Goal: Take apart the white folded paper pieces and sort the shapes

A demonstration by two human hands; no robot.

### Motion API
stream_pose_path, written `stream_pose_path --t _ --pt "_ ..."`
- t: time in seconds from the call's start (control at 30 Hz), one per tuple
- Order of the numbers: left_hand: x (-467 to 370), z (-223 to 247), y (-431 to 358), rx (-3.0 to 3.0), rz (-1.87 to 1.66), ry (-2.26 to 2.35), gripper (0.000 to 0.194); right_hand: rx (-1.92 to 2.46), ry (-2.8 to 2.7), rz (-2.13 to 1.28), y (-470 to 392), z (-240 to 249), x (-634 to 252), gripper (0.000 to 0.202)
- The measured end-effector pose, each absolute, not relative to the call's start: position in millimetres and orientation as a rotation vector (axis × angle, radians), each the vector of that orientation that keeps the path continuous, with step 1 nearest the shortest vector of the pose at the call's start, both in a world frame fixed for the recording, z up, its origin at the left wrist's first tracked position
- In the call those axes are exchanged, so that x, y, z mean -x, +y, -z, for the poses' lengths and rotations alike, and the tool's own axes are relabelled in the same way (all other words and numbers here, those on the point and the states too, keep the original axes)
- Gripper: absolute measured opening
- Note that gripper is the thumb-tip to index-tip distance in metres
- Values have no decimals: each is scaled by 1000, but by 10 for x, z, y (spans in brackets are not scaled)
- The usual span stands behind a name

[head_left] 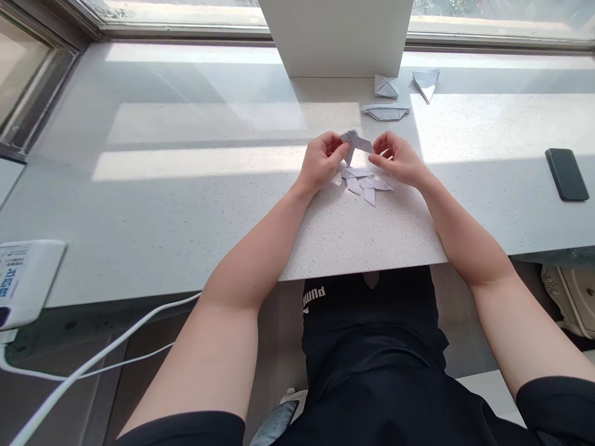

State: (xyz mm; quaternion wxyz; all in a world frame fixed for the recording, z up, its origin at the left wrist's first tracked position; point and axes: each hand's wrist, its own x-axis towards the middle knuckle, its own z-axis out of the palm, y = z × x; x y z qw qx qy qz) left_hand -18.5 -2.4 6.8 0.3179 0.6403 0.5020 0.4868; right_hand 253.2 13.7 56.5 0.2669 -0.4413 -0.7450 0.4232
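Observation:
My left hand (324, 158) pinches a folded white paper piece (352, 141) between thumb and fingers, holding it just above the counter. At the right end of that piece, its pointed tip lies between the thumb and fingertips of my right hand (394, 156). Two similar folded paper pieces with angled arms, one on the left (353, 179) and one on the right (372, 188), lie close together on the counter below my hands.
Behind my hands are a boat-shaped paper fold (385, 113), a creased paper rectangle (385, 87) and a paper triangle (426, 83). A phone (567, 174) lies far right. A white device (30, 279) with a cable sits left. A white pillar (341, 37) rises at the back.

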Motion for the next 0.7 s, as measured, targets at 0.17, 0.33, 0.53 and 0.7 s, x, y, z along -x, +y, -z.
stream_pose_path --t 0.17,0.33,0.53,0.7 --pt "242 75 116 -1561 -1379 1411 48 1248 -2384 -1093 85 -718 -2660 45" --pt "227 93 141 -1570 -1382 1392 47 1193 -2550 -963 -16 -719 -2615 45" --pt "210 93 144 -1524 -1403 1396 42 1195 -2527 -894 -80 -652 -2510 38" --pt "236 138 158 -1550 -1386 1376 45 1176 -2548 -965 -68 -695 -2544 38"
